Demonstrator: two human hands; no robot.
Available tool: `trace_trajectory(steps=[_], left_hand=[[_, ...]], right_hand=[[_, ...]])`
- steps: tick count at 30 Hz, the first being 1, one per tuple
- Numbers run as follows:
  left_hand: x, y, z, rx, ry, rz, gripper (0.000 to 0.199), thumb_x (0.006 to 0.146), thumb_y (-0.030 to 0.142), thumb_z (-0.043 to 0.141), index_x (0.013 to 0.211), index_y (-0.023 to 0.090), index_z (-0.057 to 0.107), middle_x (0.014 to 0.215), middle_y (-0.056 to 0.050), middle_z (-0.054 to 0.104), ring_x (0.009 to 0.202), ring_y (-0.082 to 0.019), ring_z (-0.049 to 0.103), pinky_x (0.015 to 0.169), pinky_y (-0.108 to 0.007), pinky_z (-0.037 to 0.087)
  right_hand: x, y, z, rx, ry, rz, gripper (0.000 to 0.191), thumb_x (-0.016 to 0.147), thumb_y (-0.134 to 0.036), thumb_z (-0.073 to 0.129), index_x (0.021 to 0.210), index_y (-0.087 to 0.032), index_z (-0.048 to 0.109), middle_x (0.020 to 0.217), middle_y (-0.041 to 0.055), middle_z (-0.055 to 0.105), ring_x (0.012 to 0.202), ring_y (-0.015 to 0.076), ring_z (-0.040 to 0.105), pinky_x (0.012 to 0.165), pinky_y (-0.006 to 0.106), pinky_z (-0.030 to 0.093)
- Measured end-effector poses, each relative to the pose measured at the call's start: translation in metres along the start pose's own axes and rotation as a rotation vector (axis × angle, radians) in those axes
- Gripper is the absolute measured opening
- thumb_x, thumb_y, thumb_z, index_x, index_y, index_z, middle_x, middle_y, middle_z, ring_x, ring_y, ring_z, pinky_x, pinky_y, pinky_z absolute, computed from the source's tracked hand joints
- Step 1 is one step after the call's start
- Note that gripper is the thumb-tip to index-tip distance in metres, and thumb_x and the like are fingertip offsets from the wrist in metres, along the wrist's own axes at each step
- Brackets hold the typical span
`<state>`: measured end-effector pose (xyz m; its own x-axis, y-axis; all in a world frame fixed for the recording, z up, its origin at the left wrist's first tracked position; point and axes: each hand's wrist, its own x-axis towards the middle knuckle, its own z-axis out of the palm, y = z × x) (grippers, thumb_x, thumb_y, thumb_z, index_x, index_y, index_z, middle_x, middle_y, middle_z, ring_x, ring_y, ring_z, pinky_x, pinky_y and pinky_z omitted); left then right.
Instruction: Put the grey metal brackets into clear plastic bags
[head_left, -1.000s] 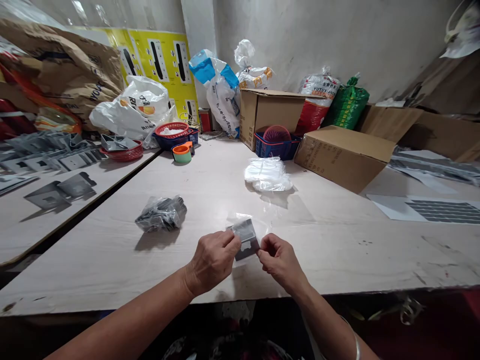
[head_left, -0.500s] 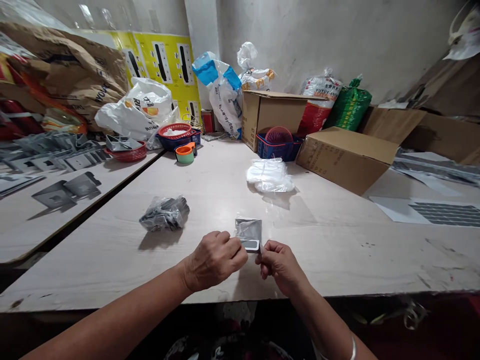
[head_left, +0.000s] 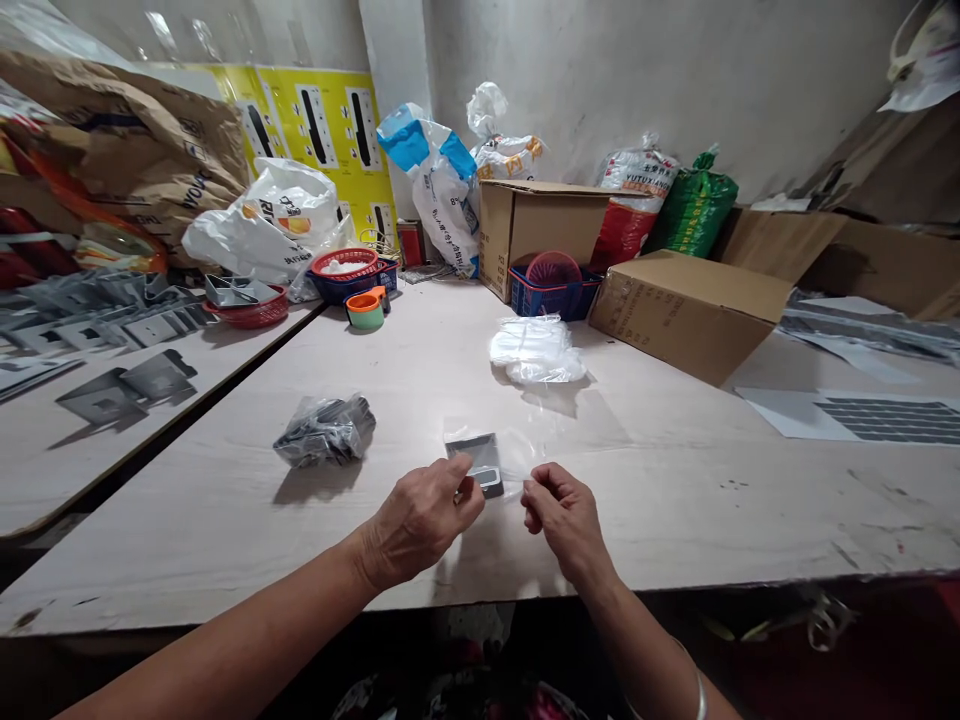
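A small grey part with a white-rimmed dark panel (head_left: pixel 489 478) sits inside a clear plastic bag (head_left: pixel 513 466) near the table's front. My left hand (head_left: pixel 424 515) is closed at the bag's lower left, thumb and forefinger pinching it around the part; the fingers hide that corner. With thumb and forefinger, my right hand (head_left: pixel 564 515) pinches the loose edge of the bag on the right side, apart from the part itself. Left of my hands lies a clear-bagged bundle of grey parts (head_left: pixel 324 432). Beyond them is a stack of clear plastic bags (head_left: pixel 536 350).
Grey bent metal pieces (head_left: pixel 157 378) stand on the left table, across a dark gap. An orange and green tape roll (head_left: pixel 365 310), a red basket (head_left: pixel 251 312), a blue basket (head_left: pixel 551 300) and cardboard boxes (head_left: pixel 682 310) are farther back. A striped sheet (head_left: pixel 885 418) lies at right.
The part in its bag has shifted left and turned slightly with my left hand. My right hand has drawn the bag's loose edge outward, so clear film now spans the wider gap.
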<state>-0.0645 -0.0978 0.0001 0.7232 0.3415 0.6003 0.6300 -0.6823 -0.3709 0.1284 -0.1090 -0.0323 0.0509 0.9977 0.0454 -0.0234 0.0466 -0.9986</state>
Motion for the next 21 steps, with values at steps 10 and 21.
trace_trajectory(steps=[10,21], left_hand=[[0.011,-0.001,0.002,-0.179,-0.064,0.044,0.018,0.082,0.006,0.037,0.08,0.013,0.053,0.083,-0.008,0.053,0.066,-0.012,0.049,0.054,-0.024,0.047],[0.008,0.003,0.004,-0.408,-0.11,-0.088,0.024,0.075,-0.001,0.033,0.08,0.014,0.052,0.091,-0.008,0.051,0.072,-0.011,0.052,0.056,-0.021,0.049]], right_hand=[[-0.001,0.001,-0.008,-0.151,-0.088,0.055,0.014,0.076,-0.026,0.051,0.066,-0.018,0.046,0.054,-0.0056,0.044,0.048,0.0092,0.05,0.047,0.021,0.038],[-0.01,-0.004,-0.015,-0.368,-0.03,-0.132,0.018,0.075,-0.029,0.056,0.081,-0.022,0.041,0.07,-0.0041,0.046,0.058,0.0097,0.045,0.049,0.021,0.036]])
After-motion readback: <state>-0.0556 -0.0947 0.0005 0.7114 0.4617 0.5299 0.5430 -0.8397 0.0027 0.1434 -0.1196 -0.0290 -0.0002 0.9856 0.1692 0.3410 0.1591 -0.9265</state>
